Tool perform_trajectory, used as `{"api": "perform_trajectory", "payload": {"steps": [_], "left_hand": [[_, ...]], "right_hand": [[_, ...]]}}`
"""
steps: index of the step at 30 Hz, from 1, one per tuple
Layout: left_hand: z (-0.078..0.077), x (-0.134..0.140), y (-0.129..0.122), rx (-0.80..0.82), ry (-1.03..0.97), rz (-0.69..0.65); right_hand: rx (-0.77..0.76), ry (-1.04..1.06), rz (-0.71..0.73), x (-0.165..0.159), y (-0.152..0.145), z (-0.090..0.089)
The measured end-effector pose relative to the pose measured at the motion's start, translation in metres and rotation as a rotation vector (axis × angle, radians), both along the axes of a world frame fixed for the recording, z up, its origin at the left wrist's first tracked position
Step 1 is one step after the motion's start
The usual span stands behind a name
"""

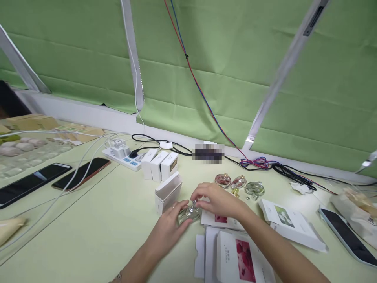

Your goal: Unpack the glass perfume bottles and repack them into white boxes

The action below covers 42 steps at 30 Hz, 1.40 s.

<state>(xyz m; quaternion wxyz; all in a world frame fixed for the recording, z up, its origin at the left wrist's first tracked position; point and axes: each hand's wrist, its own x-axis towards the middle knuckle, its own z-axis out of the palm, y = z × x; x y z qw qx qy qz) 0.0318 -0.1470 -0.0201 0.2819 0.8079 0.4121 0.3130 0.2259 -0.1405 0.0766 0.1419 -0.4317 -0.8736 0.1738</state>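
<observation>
My left hand [171,222] is closed around the side of a clear, rounded glass bottle [187,214], which looks like a perfume bottle, low over the table. From the right, my right hand [216,199] pinches a small shiny cap [193,203] at the bottle's neck; whether the cap sits on the neck or just above it, I cannot tell. Just behind the left hand stands an open white box [168,193]. Past my right hand lie a reddish bottle [222,180], a pinkish one [238,181] and a greenish one [255,190], with a gold-coloured cap [235,192] near them.
Flattened white boxes with a red fruit picture [246,259] lie under my right forearm. To their right is a white carton [290,222]. Three small white boxes [160,166] stand by a power strip [126,159]. Phones [81,173] and loose cables lie left; another phone [349,237] lies right.
</observation>
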Motion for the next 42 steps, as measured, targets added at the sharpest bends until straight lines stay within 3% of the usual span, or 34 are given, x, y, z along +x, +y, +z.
{"api": "perform_trajectory", "payload": {"steps": [4,24,35,42], "left_hand": [[0.004,0.002,0.001,0.025,-0.014,-0.013],[0.004,0.001,0.000,-0.019,-0.015,-0.035],[0.004,0.001,-0.001,-0.047,-0.006,-0.025],[0.002,0.002,-0.001,-0.011,-0.027,-0.022]], "right_hand": [[-0.020,0.044,-0.019,-0.006,-0.015,-0.005],[-0.001,-0.076,-0.007,-0.012,-0.012,-0.004],[0.097,-0.336,0.078,-0.020,-0.011,0.000],[0.075,-0.345,0.051,-0.022,-0.011,0.000]]}}
